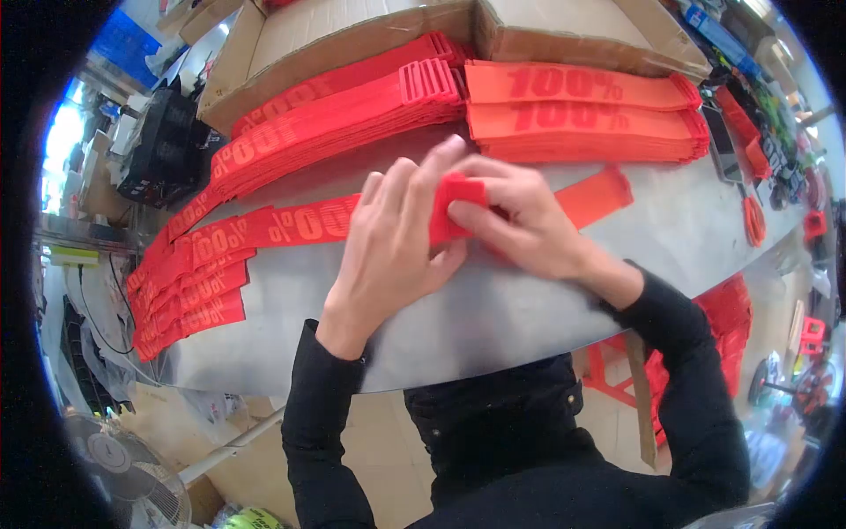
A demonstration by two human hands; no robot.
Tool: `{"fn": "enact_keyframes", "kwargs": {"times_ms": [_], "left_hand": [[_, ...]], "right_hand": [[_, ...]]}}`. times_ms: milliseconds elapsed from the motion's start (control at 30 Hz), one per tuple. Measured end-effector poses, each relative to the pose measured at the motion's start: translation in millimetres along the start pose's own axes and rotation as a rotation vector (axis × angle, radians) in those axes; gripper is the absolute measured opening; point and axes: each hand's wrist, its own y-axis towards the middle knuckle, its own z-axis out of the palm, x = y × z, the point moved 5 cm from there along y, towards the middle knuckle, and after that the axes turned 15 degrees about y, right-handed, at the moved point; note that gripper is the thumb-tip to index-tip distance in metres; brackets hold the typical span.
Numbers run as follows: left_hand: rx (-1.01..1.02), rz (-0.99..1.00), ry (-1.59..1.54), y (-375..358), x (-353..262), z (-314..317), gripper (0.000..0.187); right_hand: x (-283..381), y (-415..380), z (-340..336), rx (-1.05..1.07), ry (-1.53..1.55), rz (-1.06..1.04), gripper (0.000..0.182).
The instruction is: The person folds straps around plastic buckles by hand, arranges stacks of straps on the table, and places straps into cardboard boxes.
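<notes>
My right hand (524, 216) pinches a folded end of a red printed strap (313, 222) between thumb and fingers. The strap stretches left across the metal table, its printed "%" and digits showing. My left hand (383, 234) lies over the strap beside the fold, with fingers stretched out and thumb apart; its fingertips are slightly blurred. To the right of my right hand, an orange strap (595, 198) sticks out on the table; whether it joins the held piece is hidden behind the hand.
Stacked red straps (339, 123) with slotted ends and orange "100%" straps (582, 132) lie along the back, before cardboard boxes (573, 31). Overlapping red straps (194, 291) cover the table's left end. A phone (723, 145) and orange-handled scissors (753, 220) lie at right.
</notes>
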Motion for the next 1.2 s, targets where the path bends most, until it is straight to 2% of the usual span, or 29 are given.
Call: {"fn": "enact_keyframes", "kwargs": {"times_ms": [33, 133, 167, 233, 367, 500, 700, 933, 1067, 1200], "left_hand": [[0.005, -0.002, -0.001, -1, 1, -1, 0.067], [0.126, -0.193, 0.038, -3, 17, -1, 0.058], [0.125, -0.193, 0.038, -1, 17, 0, 0.058], [0.035, -0.237, -0.011, 0, 17, -2, 0.054], [-0.022, -0.272, -0.009, -2, 17, -8, 0.054], [-0.006, -0.312, 0.07, -5, 21, -8, 0.054], [0.028, -0.335, 0.153, -6, 23, -8, 0.047], [-0.052, -0.46, 0.189, -11, 31, -10, 0.031], [-0.081, -0.475, 0.194, -10, 31, -12, 0.029], [-0.117, -0.439, 0.23, -11, 31, -11, 0.028]], "right_hand": [[-1, 0, -1, -0.001, 0.004, 0.003, 0.03], [1, 4, -19, -0.221, 0.403, 0.029, 0.037], [6, 5, -24, -0.22, 0.403, 0.027, 0.037], [2, 0, -31, -0.301, 0.819, 0.209, 0.041], [-6, -8, -46, -0.445, 1.054, 0.123, 0.042], [-17, -10, -71, -0.467, 1.09, 0.006, 0.04], [-25, -16, -82, -0.528, 1.13, 0.011, 0.038], [-22, -16, -81, -0.537, 1.1, 0.016, 0.038], [-20, -15, -81, -0.495, 1.173, -0.022, 0.04], [-17, -15, -88, -0.549, 1.073, -0.035, 0.037]]}}
